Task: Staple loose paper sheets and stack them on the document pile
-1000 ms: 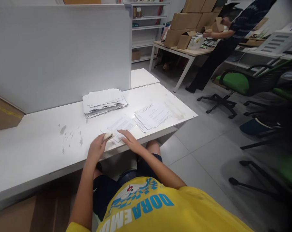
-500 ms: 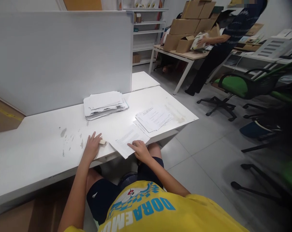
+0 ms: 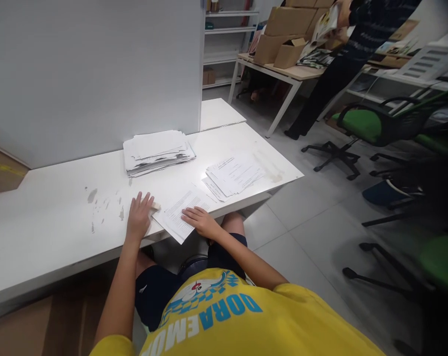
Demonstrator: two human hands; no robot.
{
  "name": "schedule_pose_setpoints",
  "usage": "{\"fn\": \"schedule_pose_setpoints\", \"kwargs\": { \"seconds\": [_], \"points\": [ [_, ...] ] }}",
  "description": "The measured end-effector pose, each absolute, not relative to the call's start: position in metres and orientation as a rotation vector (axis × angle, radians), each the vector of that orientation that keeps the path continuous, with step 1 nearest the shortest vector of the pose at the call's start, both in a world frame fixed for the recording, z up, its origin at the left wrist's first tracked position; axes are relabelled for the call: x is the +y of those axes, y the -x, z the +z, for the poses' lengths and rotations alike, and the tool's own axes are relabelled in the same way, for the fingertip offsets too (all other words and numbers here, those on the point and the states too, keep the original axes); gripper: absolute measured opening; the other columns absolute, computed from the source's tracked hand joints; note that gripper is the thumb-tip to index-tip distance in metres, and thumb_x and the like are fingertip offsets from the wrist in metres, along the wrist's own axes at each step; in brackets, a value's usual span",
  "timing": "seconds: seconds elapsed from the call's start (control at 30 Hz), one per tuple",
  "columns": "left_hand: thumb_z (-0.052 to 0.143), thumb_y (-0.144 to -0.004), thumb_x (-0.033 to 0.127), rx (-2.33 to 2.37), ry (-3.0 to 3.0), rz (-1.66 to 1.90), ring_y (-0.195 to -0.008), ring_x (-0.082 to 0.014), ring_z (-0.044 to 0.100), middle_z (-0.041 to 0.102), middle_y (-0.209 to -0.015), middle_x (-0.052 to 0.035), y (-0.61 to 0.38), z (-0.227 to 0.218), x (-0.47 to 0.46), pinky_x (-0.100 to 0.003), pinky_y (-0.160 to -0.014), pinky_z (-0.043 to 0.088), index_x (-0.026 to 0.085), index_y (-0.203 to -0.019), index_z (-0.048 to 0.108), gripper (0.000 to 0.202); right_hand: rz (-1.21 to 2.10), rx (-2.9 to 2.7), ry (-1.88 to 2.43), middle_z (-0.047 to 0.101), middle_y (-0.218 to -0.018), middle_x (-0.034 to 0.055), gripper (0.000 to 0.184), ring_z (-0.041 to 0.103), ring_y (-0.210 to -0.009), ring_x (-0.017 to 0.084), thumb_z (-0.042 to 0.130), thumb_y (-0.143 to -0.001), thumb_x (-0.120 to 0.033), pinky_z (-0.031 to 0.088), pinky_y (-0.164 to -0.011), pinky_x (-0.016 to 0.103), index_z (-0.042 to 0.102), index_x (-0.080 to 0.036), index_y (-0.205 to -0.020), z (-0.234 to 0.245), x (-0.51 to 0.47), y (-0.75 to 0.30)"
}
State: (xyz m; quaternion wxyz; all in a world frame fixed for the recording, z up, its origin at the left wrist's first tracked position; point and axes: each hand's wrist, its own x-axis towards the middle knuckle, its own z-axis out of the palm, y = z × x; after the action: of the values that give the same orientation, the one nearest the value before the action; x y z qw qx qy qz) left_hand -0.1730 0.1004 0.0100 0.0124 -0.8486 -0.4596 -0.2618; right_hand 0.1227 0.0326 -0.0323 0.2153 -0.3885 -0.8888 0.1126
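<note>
My left hand (image 3: 138, 217) lies flat on the white desk (image 3: 53, 232), fingers spread, holding nothing. A small beige object (image 3: 156, 205) rests beside its fingertips. My right hand (image 3: 197, 219) presses flat with open fingers on a printed sheet (image 3: 179, 214) that hangs a little over the desk's front edge. Right of that sheet lies a small pile of printed pages (image 3: 234, 175). A thicker stack of papers (image 3: 156, 152) sits further back near the divider.
A grey divider panel (image 3: 94, 74) stands behind the desk. To the right are green office chairs (image 3: 365, 126) on a tiled floor. Another person in dark clothes (image 3: 342, 64) handles papers at a table with cardboard boxes (image 3: 283, 34).
My left hand let go of the small beige object and now lies flat beside it. My right hand slid the printed sheet toward the desk's front edge. The person at the back lifted papers.
</note>
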Motion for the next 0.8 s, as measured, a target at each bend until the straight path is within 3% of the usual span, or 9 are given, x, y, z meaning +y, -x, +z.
{"fn": "schedule_pose_setpoints", "kwargs": {
  "seconds": [0.1, 0.23, 0.47, 0.8],
  "points": [
    [0.038, -0.093, 0.017, -1.387, 2.633, -0.858, -0.152, -0.029, 0.028, 0.052, -0.15, -0.0131, 0.171, 0.008, 0.093, -0.057, -0.123, 0.028, 0.018, -0.144, 0.049, 0.053, 0.28, -2.506, 1.093, 0.041, -0.158, 0.0081, 0.066, 0.031, -0.149, 0.02, 0.037, -0.086, -0.003, 0.024, -0.122, 0.044, 0.045, -0.016, -0.15, -0.031, 0.037, -0.118],
    [0.044, -0.095, 0.035, -1.375, 2.75, -0.721, -0.147, -0.0337, 0.037, 0.054, -0.148, -0.0134, 0.166, 0.005, 0.098, -0.061, -0.12, 0.029, 0.02, -0.14, 0.054, 0.048, 0.292, -2.554, 1.136, 0.033, -0.161, 0.0123, 0.064, 0.027, -0.151, 0.024, 0.045, -0.091, -0.015, 0.021, -0.123, 0.046, 0.036, -0.012, -0.155, -0.023, 0.038, -0.114],
    [0.042, -0.097, 0.031, -1.321, 2.771, -0.719, -0.147, -0.0336, 0.038, 0.06, -0.142, -0.0134, 0.168, 0.002, 0.105, -0.06, -0.12, 0.031, 0.018, -0.12, 0.062, 0.033, 0.31, -2.596, 1.208, 0.026, -0.163, 0.0178, 0.07, 0.024, -0.152, 0.029, 0.054, -0.094, -0.029, 0.02, -0.124, 0.05, 0.028, -0.009, -0.156, -0.01, 0.046, -0.098],
    [0.044, -0.094, 0.029, -1.362, 2.758, -0.742, -0.147, -0.032, 0.038, 0.053, -0.149, -0.0131, 0.172, 0.001, 0.105, -0.058, -0.119, 0.037, 0.02, -0.114, 0.062, 0.029, 0.3, -2.594, 1.266, 0.022, -0.164, 0.0191, 0.08, 0.022, -0.152, 0.03, 0.062, -0.091, -0.033, 0.019, -0.124, 0.049, 0.025, -0.006, -0.156, -0.005, 0.056, -0.08]
  ]
}}
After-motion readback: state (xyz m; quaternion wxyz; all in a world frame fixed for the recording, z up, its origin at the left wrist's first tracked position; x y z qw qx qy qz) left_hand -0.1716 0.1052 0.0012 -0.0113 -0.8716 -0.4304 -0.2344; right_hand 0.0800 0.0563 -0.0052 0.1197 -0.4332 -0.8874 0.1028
